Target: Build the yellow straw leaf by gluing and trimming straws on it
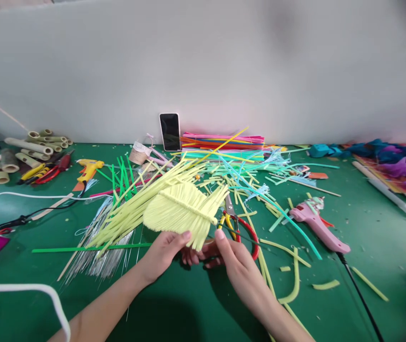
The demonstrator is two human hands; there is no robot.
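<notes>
A pale yellow leaf shape [178,204] made of chenille stems is held up above the table, with a braided-looking midrib and loose strands at its right end. My left hand [167,251] pinches its lower edge between thumb and fingers. By the midrib's right end, my right hand [236,261] has thumb and fingers closed around a thin dark stem that runs to the right. Its fingertips are partly hidden. Just behind that hand lie scissors [253,232] with red handles. Loose yellow chenille stems [124,216] fan out behind the leaf on the left.
A pink glue gun [320,228] lies right, a yellow glue gun [89,170] left. Thin wires [99,259] lie left of my hands. A phone [170,132] leans on the wall beside colourful chenille stems [224,140]. Bamboo tubes [33,154], pliers [55,168] and purple flowers [402,168] sit at the sides.
</notes>
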